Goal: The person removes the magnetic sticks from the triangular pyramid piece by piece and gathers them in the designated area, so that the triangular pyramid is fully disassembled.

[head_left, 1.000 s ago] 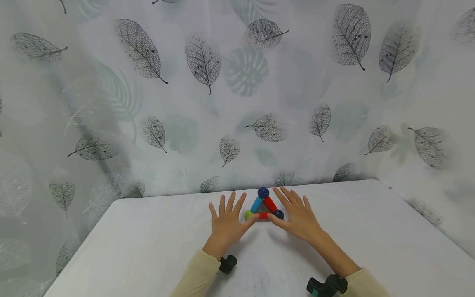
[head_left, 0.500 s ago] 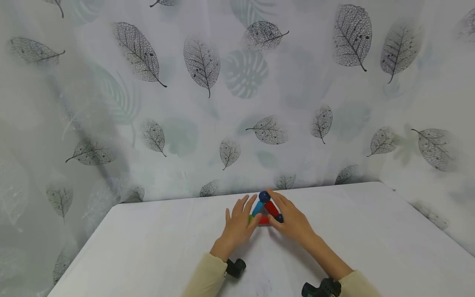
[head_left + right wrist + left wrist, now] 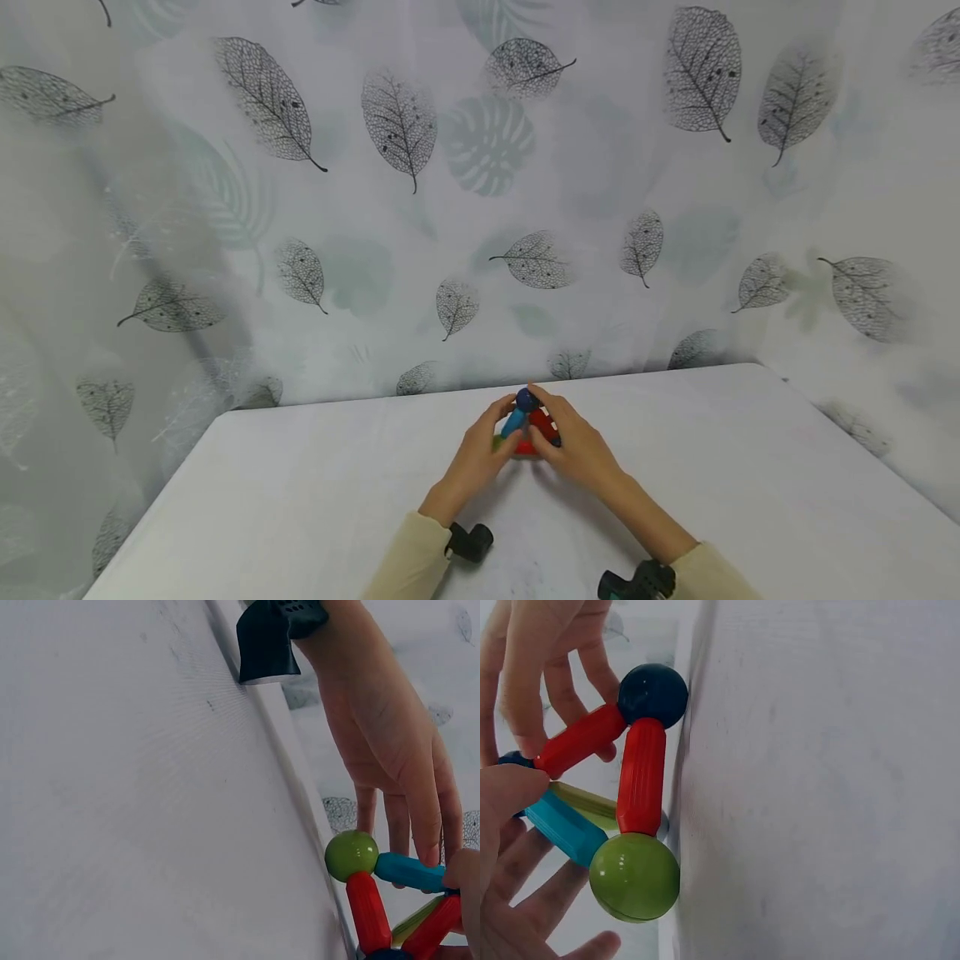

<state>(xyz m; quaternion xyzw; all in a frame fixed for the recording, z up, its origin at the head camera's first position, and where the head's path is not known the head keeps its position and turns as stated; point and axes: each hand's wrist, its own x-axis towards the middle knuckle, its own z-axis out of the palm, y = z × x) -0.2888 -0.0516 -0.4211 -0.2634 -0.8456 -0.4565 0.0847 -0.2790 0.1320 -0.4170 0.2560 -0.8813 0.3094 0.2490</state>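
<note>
Plastic rod-and-ball frame (image 3: 525, 429) sits at the far middle of the white table (image 3: 300, 500), raised between my hands. Left hand (image 3: 480, 454) pinches the blue rod (image 3: 561, 825); right hand (image 3: 573, 450) pinches a red rod (image 3: 577, 740). Green ball (image 3: 634, 877) rests on the table. From the head camera, fingers hide most of the frame; the top ball (image 3: 525, 400) shows.
</note>
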